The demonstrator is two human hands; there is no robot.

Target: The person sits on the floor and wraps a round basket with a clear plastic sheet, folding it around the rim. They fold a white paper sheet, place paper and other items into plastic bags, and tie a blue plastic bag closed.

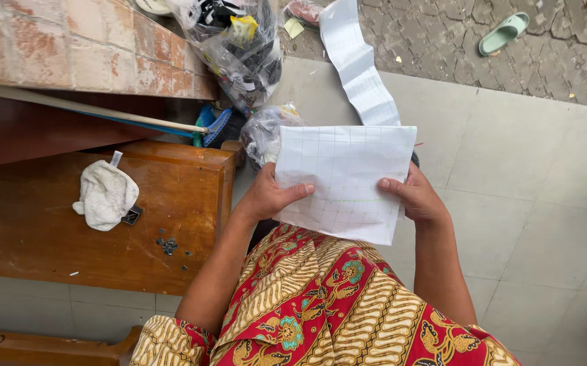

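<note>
Wooden bench [103,251] stands left on the tiled floor [544,203] — a white cloth [105,195] lies on it. Gridded paper [344,179] is held above the lap; left hand [269,196] and right hand [419,198] each pinch a side edge — thumbs on top.

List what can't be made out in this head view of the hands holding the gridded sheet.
- Fingers of the left hand and right hand: behind the gridded sheet; only thumbs show.
- The sheet's far side: faces away.
- Contents of the clear plastic bags: crumpled, glare.
- Small dark bits on the wooden bench: too small to identify.
- Green sandal: its pair is not visible.
- Long stick: cut off at the left edge.
</note>
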